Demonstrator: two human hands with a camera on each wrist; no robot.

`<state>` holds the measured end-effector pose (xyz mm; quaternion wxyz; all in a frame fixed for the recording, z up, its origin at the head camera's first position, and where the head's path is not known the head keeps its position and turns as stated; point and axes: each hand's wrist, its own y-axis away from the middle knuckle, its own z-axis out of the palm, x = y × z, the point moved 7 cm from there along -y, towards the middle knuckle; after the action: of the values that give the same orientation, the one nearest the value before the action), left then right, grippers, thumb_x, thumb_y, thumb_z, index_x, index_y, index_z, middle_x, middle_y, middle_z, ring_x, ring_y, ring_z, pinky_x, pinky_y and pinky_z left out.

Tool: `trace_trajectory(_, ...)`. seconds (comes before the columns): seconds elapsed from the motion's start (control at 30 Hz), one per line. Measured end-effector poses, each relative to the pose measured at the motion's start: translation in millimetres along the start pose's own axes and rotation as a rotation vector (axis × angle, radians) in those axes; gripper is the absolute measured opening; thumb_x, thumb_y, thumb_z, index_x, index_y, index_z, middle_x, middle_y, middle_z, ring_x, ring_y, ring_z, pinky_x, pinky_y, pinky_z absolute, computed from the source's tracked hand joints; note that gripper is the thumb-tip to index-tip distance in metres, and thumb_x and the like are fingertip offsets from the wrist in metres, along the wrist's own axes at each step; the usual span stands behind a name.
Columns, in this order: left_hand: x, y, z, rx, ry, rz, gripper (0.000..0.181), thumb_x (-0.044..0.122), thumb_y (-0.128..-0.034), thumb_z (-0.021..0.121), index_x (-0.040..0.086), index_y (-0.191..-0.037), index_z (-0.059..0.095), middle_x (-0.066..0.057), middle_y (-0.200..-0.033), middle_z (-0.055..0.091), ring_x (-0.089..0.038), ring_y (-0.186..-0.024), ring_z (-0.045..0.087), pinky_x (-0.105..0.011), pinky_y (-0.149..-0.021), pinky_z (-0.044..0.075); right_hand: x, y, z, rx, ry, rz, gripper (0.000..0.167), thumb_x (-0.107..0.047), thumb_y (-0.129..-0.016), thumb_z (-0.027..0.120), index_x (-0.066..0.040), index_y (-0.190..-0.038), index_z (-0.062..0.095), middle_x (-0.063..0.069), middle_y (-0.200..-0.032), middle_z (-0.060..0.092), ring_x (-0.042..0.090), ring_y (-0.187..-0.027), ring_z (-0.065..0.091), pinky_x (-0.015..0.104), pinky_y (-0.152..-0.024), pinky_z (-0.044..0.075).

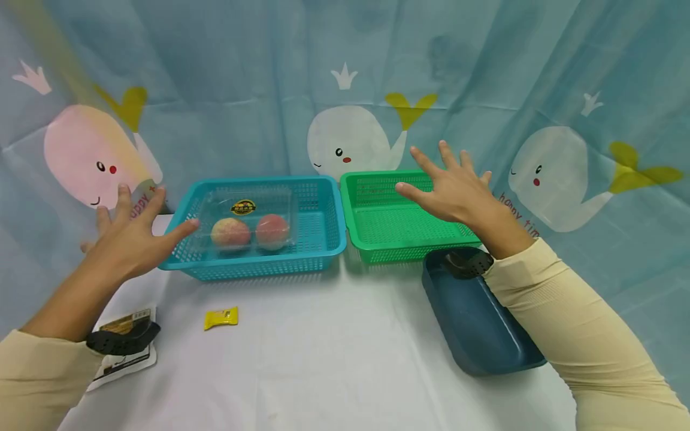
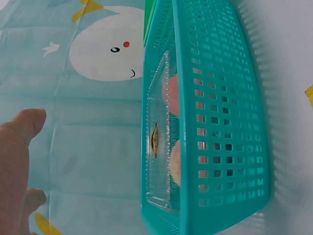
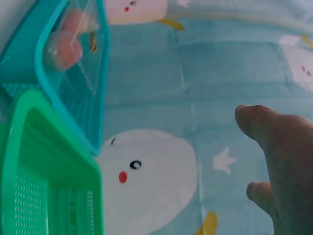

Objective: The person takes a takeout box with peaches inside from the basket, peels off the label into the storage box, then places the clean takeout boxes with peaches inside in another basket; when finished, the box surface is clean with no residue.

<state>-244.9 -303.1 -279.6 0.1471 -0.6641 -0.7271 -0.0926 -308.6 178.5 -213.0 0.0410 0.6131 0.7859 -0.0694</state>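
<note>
My left hand [image 1: 129, 239] hovers with spread fingers at the left end of a blue plastic basket [image 1: 318, 263], holding nothing. In that basket lies a clear plastic box [image 1: 202, 209] with a dark label and two peaches [image 1: 230, 233] showing through it. Over the right part of a green basket [image 1: 377, 254] my right hand [image 1: 458, 191] is raised, its fingers spread and nothing in it. The left wrist view shows the blue basket [image 2: 220, 147] from the side, with the left thumb [image 2: 30, 122] apart from it. The green basket [image 3: 98, 196] appears at lower left in the right wrist view.
A dark blue bin [image 1: 480, 329] stands under my right forearm. A small yellow wrapped packet [image 1: 221, 318] lies on the white tablecloth [image 1: 323, 359]. Partly hidden by my left wrist is a flat printed package [image 1: 126, 362]. A whale-print curtain [image 1: 232, 120] hangs behind the baskets.
</note>
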Motion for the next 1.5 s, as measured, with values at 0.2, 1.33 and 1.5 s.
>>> trace_trajectory(0.2,-11.5,6.0,0.3,0.069,0.043,0.031,0.09,0.066,-0.0914,0.044,0.024,-0.155,-0.003,-0.011,-0.151,-0.033,-0.058,-0.132,-0.017,-0.087,-0.078,0.011,-26.5,-13.5,-0.6,0.026,-0.021,-0.056,0.083,-0.081,-0.084,0.03,-0.044,-0.153,0.001,0.008,-0.16,-0.01,0.048,-0.14,0.0,0.08,-0.095,0.01)
trace_trajectory(1.33,-48.1,9.5,67.2,0.12,0.227,0.011,0.079,0.053,-0.0967,0.047,0.011,-0.154,0.013,-0.013,-0.157,-0.016,-0.057,-0.135,-0.004,-0.081,-0.091,0.012,-122.7,-86.6,67.4,0.0,-0.448,-0.269,0.075,-0.068,-0.088,0.048,-0.039,-0.153,0.023,-0.003,-0.156,0.025,0.02,-0.142,0.021,0.049,-0.108,0.029)
trace_trajectory(1.5,-50.3,7.4,75.5,0.112,0.235,0.008,0.079,0.054,-0.0967,0.046,0.009,-0.153,0.015,-0.015,-0.157,-0.014,-0.056,-0.136,-0.003,-0.079,-0.093,0.01,-132.0,-97.0,81.8,-0.026,-0.507,-0.255,0.073,-0.065,-0.089,0.049,-0.037,-0.152,0.027,-0.008,-0.154,0.029,0.02,-0.138,0.03,0.047,-0.106,0.032)
